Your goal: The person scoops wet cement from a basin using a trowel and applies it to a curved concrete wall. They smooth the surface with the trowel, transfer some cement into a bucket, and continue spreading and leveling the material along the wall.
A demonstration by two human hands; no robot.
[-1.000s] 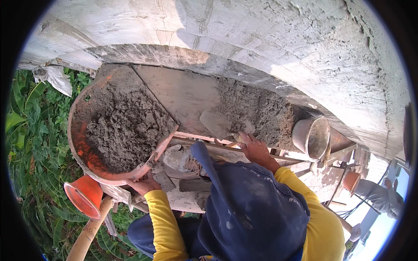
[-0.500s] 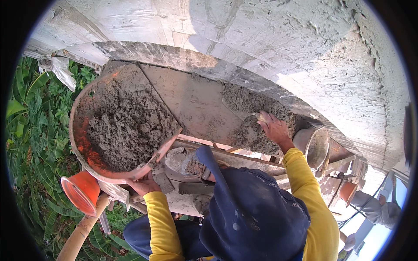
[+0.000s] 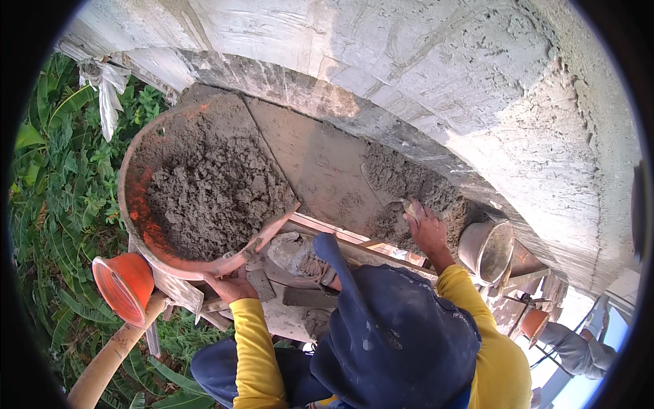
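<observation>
Outdoors, beside a curved, sunlit concrete wall [image 3: 436,75], a worker in yellow sleeves closes the right hand [image 3: 430,232] around the handle of a mortar-smeared trowel [image 3: 409,209], its blade down among the wet mortar [image 3: 412,170] that lies in a rough band on a flat, grey-coated board [image 3: 306,150]. The left hand [image 3: 234,287], well apart from the right, meets the near rim of a round, orange-tinged basin [image 3: 139,202] loaded with a lumpy grey heap [image 3: 211,191]; part of that grip is hidden, and whether the fingers are clamped on the rim cannot be told. Between the hands rests a mortar-caked shoe [image 3: 296,255]. A grey bucket [image 3: 490,249] stands just beyond the right hand, while an orange bucket [image 3: 126,290] sits tilted near a wooden pole [image 3: 116,361] at lower left, against broad green leaves [image 3: 61,252]. At far right, another person [image 3: 575,347] in grey is partly visible. The trowel looks light and stiff, best held by its handle, clear of the gritty blade; the mortar seems soft, dense and clinging, and the loaded basin is probably heavy, with its thick rim the natural hold, though wet smears could make it slippery.
</observation>
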